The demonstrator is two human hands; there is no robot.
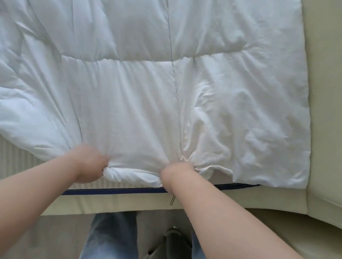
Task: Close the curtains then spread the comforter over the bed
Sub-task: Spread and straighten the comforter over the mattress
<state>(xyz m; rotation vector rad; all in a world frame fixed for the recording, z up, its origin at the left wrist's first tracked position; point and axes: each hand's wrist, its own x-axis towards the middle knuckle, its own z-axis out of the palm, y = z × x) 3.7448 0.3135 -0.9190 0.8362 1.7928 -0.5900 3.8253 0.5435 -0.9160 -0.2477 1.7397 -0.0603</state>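
Head: comforter (144, 62) edge bunched inside both fists

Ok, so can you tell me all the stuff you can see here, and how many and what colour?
comforter: one, white, spread over the bed, near edge bunched up
mattress: one, pale cream with a dark blue trim, under the comforter
bed frame: one, beige, padded, along the right side and the near edge
jeans: one pair, light blue, at the bottom
left hand: one, gripping the comforter's near edge
right hand: one, gripping the same edge
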